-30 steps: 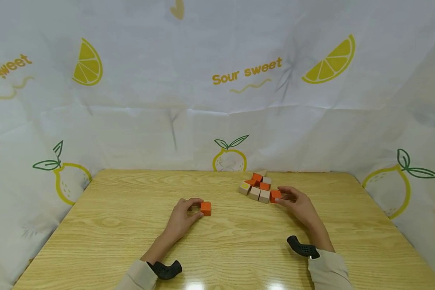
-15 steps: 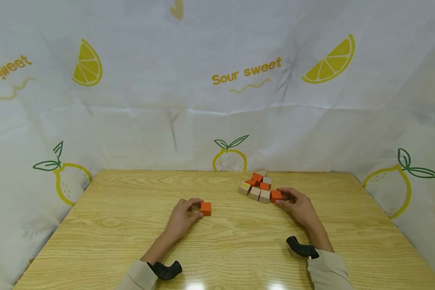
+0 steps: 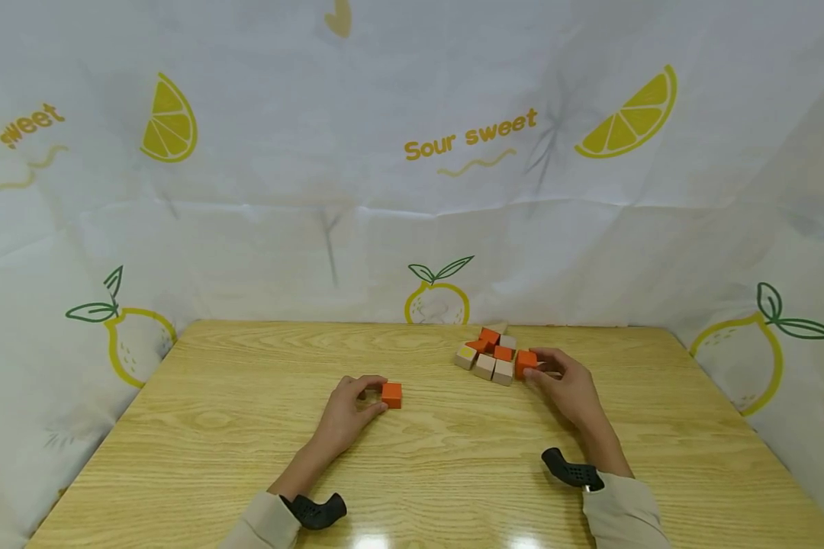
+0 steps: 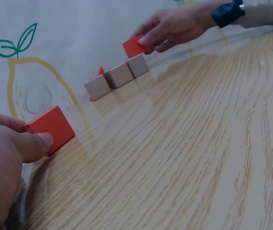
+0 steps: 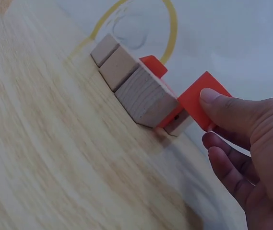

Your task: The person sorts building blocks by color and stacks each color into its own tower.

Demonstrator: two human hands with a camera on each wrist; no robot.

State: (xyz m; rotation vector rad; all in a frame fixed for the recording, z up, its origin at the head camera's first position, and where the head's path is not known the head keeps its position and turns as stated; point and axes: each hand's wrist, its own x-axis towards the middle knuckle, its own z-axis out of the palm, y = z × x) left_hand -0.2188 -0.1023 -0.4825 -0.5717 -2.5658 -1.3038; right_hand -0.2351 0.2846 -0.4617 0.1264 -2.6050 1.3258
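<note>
My left hand [image 3: 343,415] pinches an orange cube [image 3: 391,396] between thumb and fingers, low over the table left of the block group. In the left wrist view this cube [image 4: 54,130] is tilted, with the thumb on its near face. My right hand [image 3: 568,383] pinches a second orange cube [image 3: 525,364] at the right end of the group. The right wrist view shows that cube [image 5: 204,99] raised off the table, thumb on its face. Beside it stand plain wooden cubes [image 3: 503,372] in a row, with several orange blocks [image 3: 489,338] behind them.
One wooden block at the row's left end bears a yellow mark [image 3: 466,352]. The wood-grain table [image 3: 439,473] ends at a white lemon-print cloth [image 3: 302,252] behind the blocks. Black bands [image 3: 572,468] sit on both wrists.
My right hand has lifted its orange cube up from beside the wooden row, a little away from it. My left hand holds its cube in the same place.
</note>
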